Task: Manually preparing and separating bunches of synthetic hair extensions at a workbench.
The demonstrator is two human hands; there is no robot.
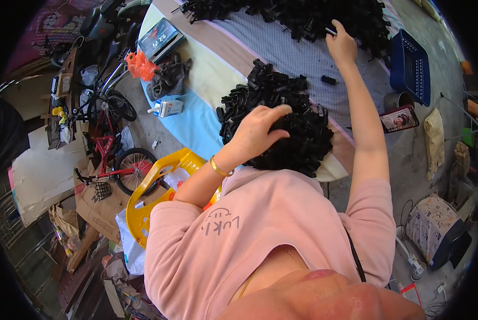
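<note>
Your left hand (259, 128) is over the near pile of black pieces (303, 136), thumb and forefinger spread with a gap between them; you don't appear to be gripping anything there. Your right hand (343, 49) reaches to the edge of the far pile (351, 21), its fingers seemingly pinched on a slim pale piece (331, 32) too small to identify. Both heaps sit on the patterned cloth (297, 48), with a single black piece (328, 80) lying between them. The black pieces look like stiff, light plastic, probably a bit slick and hard to crush; take one by its long sides, fingertip to thumb, since loosely heaped neighbours may slide.
</note>
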